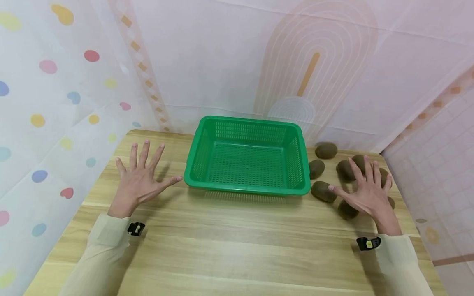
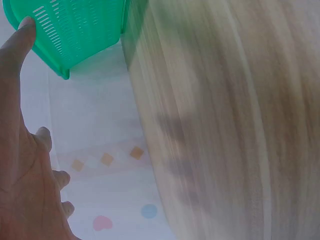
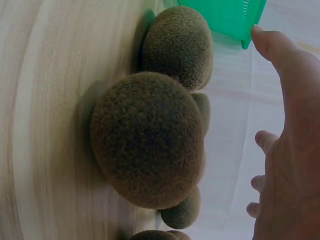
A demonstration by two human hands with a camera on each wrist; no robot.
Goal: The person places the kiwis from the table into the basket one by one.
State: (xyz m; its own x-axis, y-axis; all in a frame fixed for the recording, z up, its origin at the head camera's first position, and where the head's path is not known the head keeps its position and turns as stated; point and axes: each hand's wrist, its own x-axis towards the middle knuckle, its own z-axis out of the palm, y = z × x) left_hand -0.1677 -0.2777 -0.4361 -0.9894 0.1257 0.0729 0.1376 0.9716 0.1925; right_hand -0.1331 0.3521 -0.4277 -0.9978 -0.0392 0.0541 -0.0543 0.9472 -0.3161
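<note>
Head view: basket (image 1: 247, 164) between hands (image 1: 138, 181) (image 1: 368, 192)

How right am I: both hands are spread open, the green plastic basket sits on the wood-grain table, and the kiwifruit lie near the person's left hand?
Only the side is wrong: the head view shows the kiwifruit near the person's right hand, not the left hand. Both hands are indeed spread open, and the green plastic basket sits on the wood-grain table.

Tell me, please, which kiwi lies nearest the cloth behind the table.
The kiwi topmost in the head view, right of the green basket: the other kiwis all sit nearer the front of the table.
</note>
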